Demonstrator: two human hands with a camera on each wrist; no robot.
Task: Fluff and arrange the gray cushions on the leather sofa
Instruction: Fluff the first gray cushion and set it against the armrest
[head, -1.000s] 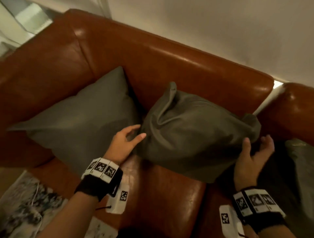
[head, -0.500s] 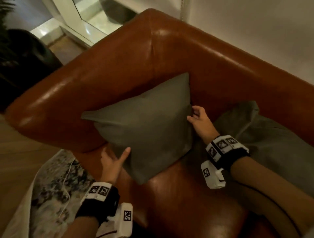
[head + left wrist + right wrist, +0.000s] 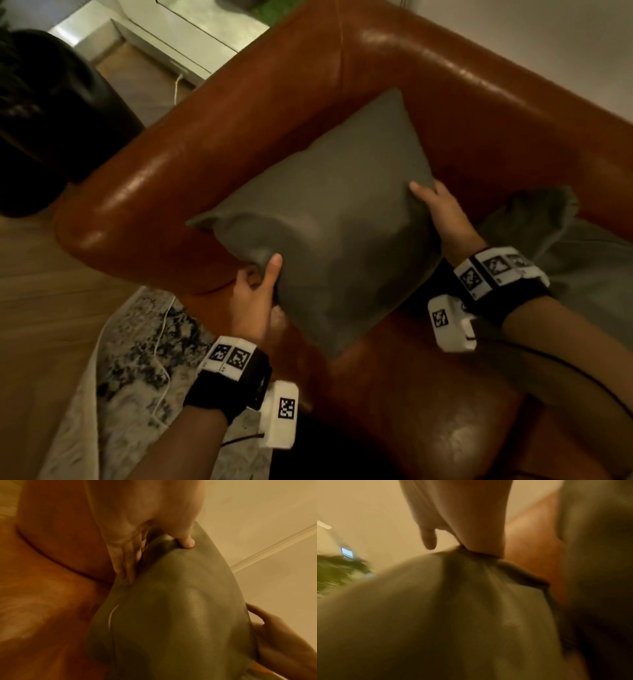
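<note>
A gray square cushion [image 3: 329,219] stands tilted in the corner of the brown leather sofa [image 3: 479,113], lifted between both hands. My left hand [image 3: 257,294] grips its lower left edge, thumb on the front face and fingers behind. My right hand [image 3: 435,209] grips its right edge, thumb on the front. The left wrist view shows the cushion [image 3: 171,615] with my left thumb pressed into it and my right hand [image 3: 281,639] on the far edge. The right wrist view is blurred; the cushion [image 3: 436,615] bunches under my right hand [image 3: 460,547]. A second gray cushion [image 3: 561,246] lies slumped to the right.
The sofa armrest [image 3: 144,178] curves round the left. A patterned rug [image 3: 130,359] with a white cable [image 3: 161,342] lies on the wooden floor at lower left. A dark round object [image 3: 51,113] stands beyond the armrest. A white wall [image 3: 548,41] runs behind the sofa.
Both hands left the slumped right cushion, moved to the left cushion and took hold of its edges. The view swung left toward the armrest.
</note>
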